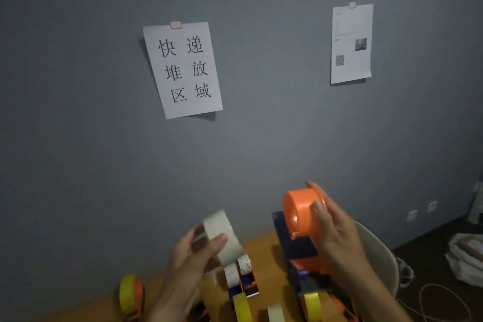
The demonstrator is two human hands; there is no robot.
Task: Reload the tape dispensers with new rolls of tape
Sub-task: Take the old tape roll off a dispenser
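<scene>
My left hand (pixel 193 256) grips a whitish roll of tape (pixel 222 235), raised above the wooden table (pixel 261 246). My right hand (pixel 337 232) holds a tape dispenser by its orange hub (pixel 300 212); the dispenser's blue and orange body (pixel 298 248) hangs below the hub. The roll and the hub are apart, the roll to the left of the hub. Below the roll stands another blue dispenser (pixel 244 280) with a whitish roll in it. At the table's left sits a yellow roll on an orange dispenser (pixel 129 295).
Two yellow rolls (pixel 243 307) (pixel 312 304) and a pale roll (pixel 275 314) stand at the near edge. A beige chair back (pixel 379 251) rises right of the table. White bags (pixel 465 256) and a cable (pixel 444 300) lie on the dark floor. Papers (pixel 183 68) hang on the grey wall.
</scene>
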